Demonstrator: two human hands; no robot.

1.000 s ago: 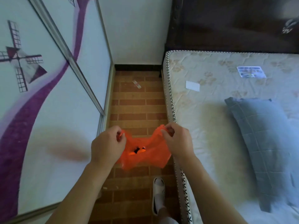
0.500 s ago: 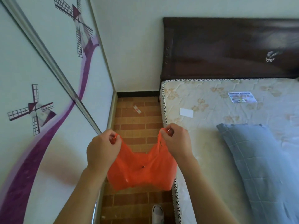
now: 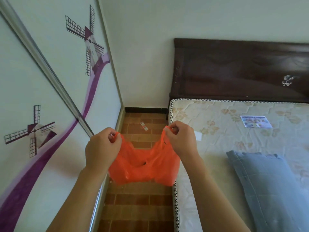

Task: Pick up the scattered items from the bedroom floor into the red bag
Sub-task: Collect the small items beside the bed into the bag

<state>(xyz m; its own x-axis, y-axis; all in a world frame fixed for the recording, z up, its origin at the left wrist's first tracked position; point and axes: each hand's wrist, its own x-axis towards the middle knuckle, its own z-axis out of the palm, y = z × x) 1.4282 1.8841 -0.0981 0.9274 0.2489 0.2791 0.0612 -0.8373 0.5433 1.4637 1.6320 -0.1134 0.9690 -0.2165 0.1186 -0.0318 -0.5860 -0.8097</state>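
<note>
Left hand (image 3: 102, 149) and right hand (image 3: 181, 139) each pinch a handle of the limp, thin red plastic bag (image 3: 143, 166); small wrapper on floor (image 3: 144, 126) lies at 12 o'clock.

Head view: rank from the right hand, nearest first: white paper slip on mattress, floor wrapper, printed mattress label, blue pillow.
From the right hand:
1. White paper slip, just right of it on the mattress.
2. Small floor wrapper, ahead-left on the brick floor.
3. Blue quilted pillow and printed mattress label: too close to call.

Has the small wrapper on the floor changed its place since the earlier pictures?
No. The wrapper lies on the same brick floor spot near the black baseboard; only the camera tilted upward.
</note>
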